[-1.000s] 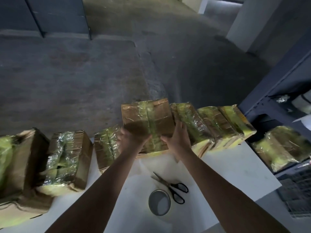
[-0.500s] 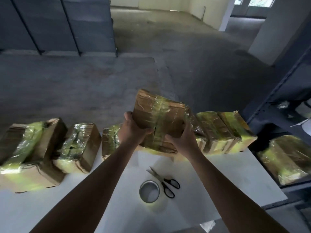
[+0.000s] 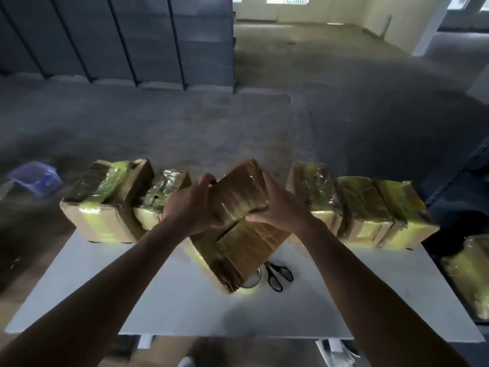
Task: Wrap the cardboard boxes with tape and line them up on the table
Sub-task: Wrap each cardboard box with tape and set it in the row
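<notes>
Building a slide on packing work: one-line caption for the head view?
Left hand and right hand grip a taped cardboard box tilted over the table, partly hiding the tape roll beside scissors.

Only person's arms and hands in view, all bare. Left forearm (image 3: 119, 274): long, slim, narrowing to wrist, uncovered from bottom edge of frame up to hand. Right forearm (image 3: 357, 274): same build, equally bare along whole visible length. Left hand (image 3: 194, 206): bare, knuckles ridged, back of hand in shade. Right hand (image 3: 280, 207): bare, back of hand smooth. Wide lens broadens both arms toward lower corners. Pale rounded shape (image 3: 185, 362) at bottom edge between arms, perhaps shoe toe; cannot tell.
</notes>
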The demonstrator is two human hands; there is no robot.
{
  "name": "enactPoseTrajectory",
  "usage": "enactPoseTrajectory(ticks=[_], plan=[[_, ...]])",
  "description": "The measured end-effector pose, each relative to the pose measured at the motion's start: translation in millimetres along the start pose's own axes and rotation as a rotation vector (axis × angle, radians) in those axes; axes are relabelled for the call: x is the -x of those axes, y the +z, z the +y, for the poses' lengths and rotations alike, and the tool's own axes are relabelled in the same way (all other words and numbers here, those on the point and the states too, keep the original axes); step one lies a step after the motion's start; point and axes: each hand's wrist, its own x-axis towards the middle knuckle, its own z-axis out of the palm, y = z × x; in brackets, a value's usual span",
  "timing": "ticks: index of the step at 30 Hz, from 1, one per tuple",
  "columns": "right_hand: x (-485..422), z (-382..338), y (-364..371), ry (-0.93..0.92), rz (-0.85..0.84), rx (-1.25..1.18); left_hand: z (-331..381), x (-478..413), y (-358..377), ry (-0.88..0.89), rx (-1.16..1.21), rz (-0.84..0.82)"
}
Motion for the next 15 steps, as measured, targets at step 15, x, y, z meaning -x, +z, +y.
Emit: enactPoseTrajectory(ticks=[15], plan=[[-17, -93, 133, 0.214, -0.372, 0.021, -148, 20, 26, 0.076, -0.176, -0.467]])
